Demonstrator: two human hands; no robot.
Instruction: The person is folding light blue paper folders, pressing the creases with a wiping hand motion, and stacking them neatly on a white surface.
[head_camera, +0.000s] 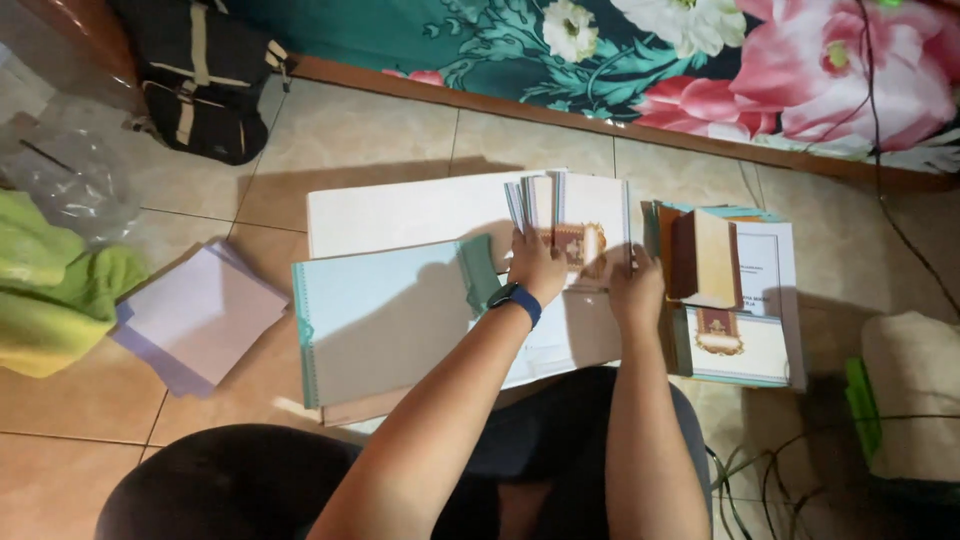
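the left hand (535, 262) pinches a fanned bundle of folded cards (560, 215) upright over the open sheets (390, 310) on the tiled floor, the right hand (636, 290) closed on its edge (fingers partly hidden), so a loosened pinch could spill them.

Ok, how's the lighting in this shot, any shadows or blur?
Head view: light falls unevenly, bright on the cards and tiles, dim at the bottom and right; the left hand and right hand cast shadows over the sheet; the fingers look slightly motion-blurred; the cloth stays fairly sharp.
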